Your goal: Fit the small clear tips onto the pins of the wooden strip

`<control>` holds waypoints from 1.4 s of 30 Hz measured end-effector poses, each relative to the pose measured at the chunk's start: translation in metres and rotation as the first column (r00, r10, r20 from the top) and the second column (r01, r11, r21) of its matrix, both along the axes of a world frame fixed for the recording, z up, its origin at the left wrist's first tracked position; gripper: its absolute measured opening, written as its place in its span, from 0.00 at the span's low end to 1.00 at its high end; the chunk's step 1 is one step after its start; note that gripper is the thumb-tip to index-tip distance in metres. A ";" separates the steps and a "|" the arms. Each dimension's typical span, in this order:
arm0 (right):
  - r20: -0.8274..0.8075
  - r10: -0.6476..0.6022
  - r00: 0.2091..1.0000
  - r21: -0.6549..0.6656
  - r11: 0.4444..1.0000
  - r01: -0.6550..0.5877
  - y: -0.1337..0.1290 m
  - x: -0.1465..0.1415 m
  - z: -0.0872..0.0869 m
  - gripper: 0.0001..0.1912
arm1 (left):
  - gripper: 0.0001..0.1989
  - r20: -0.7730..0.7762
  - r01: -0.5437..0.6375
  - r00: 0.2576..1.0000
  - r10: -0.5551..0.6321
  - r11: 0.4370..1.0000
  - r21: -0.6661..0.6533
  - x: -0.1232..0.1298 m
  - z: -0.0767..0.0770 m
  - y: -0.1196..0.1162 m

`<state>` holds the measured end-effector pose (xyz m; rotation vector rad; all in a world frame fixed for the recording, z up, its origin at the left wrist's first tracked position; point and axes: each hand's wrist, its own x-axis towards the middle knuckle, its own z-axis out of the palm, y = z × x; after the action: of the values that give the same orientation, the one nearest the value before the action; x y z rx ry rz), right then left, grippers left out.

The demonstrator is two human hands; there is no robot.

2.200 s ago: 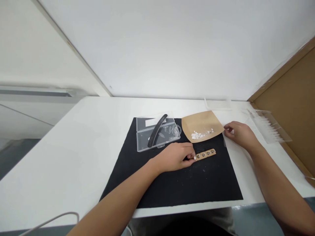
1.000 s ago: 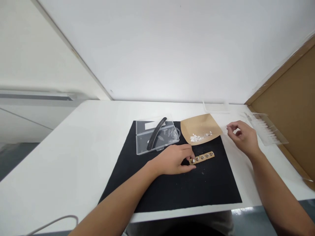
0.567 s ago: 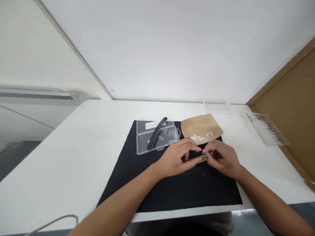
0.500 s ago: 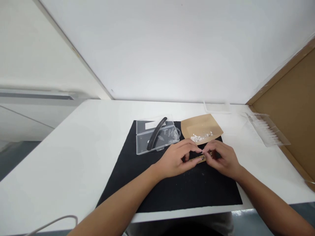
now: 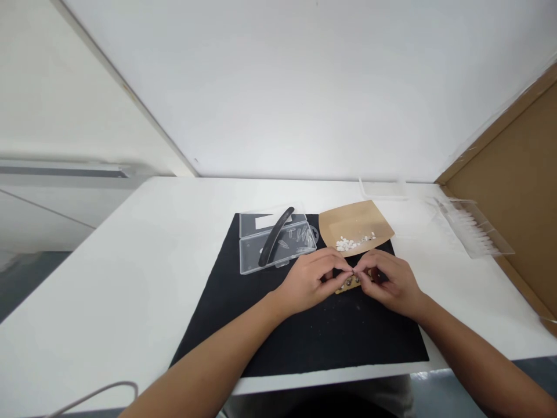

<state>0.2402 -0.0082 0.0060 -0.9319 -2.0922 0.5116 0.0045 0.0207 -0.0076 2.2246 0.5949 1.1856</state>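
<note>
My left hand (image 5: 310, 280) and my right hand (image 5: 391, 285) meet fingertip to fingertip over the black mat. Both are closed in a pinch. Whatever sits between the fingertips is too small to make out. Just under them lies a short tan strip (image 5: 348, 284) with round metallic studs, partly covered by my fingers. Beyond my hands, small white pieces (image 5: 346, 244) are heaped on a sheet of brown paper (image 5: 354, 219). To the left, an open clear plastic case (image 5: 249, 255) holds clear nail tips (image 5: 301, 233), with a curved black nail file (image 5: 275, 237) laid across it.
The black mat (image 5: 313, 342) covers part of a white table (image 5: 130, 278). At the right lies a clear pack of nail tips (image 5: 472, 229) near a cardboard panel (image 5: 513, 157). A clear tray (image 5: 383, 188) is at the back by the white wall. A cable (image 5: 100, 390) curves at front left.
My fingertips have shifted slightly left and down along the strip. More of its metallic studs now show below them. The case, file and paper stay put.
</note>
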 end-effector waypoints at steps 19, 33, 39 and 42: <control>-0.082 0.081 0.993 -0.225 0.969 -0.098 0.003 0.009 -0.001 0.04 | 0.04 -0.005 0.072 0.997 -0.073 0.994 -0.082 0.002 0.005 -0.004; -0.014 0.107 0.994 -0.164 0.980 -0.108 0.006 0.019 0.002 0.03 | 0.09 -0.065 0.173 0.982 -0.180 0.980 -0.100 -0.005 0.008 0.001; 0.075 0.072 0.995 -0.042 0.997 -0.069 0.009 0.026 0.005 0.05 | 0.14 -0.218 0.083 0.973 -0.073 0.996 0.040 -0.005 0.000 0.000; 0.136 0.087 0.987 -0.015 0.996 -0.086 0.008 0.024 0.005 0.07 | 0.12 -0.297 0.048 0.954 -0.034 0.998 0.042 -0.003 -0.002 -0.002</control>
<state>0.2645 -0.0002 0.0107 -0.9064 -2.2635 0.5150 0.0015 0.0183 -0.0095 2.4659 0.6379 0.8583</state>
